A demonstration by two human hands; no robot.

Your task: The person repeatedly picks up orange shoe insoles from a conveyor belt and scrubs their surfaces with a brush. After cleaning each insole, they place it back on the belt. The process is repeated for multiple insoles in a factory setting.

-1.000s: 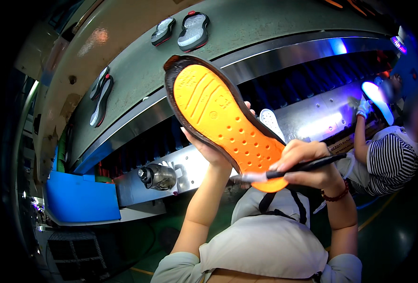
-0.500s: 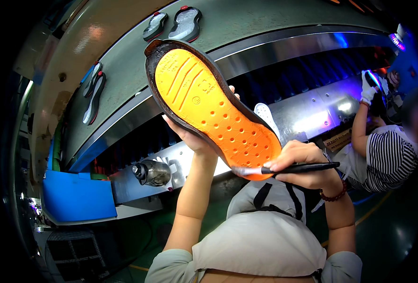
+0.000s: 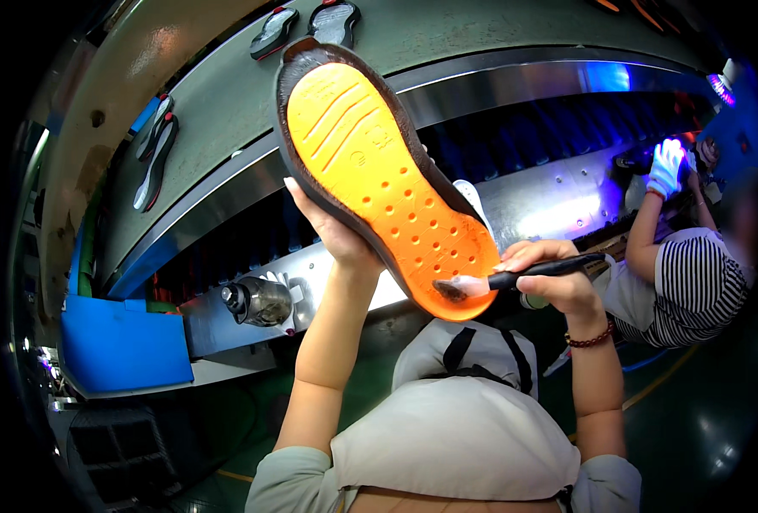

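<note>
My left hand (image 3: 338, 229) is closed around a shoe sole (image 3: 387, 192), gripping it from beneath with the thumb along its near-left edge. The sole has an orange inner face with grooves and small round holes, framed by a dark brown rim. It is held up, slanting from upper left to lower right. In my right hand (image 3: 558, 278) is a brush (image 3: 528, 272) with a black handle, pinched between thumb and fingers. The dark bristles touch the orange face close to its lower right end. The fingers of my left hand behind the sole are mostly hidden.
Several soles, such as a grey one (image 3: 334, 21), lie on the green conveyor belt (image 3: 217, 128) beyond. On the metal ledge (image 3: 315, 278) stands a dark bottle (image 3: 258, 301). A blue box (image 3: 123, 342) sits at left. At right, a person in a striped sleeve (image 3: 699, 278) works with a gloved hand (image 3: 665, 167).
The brush now lies farther in on the orange face, tilted the other way, its bristles darker and pressed down. The sole has shifted slightly up. The other person's gloved hand has moved.
</note>
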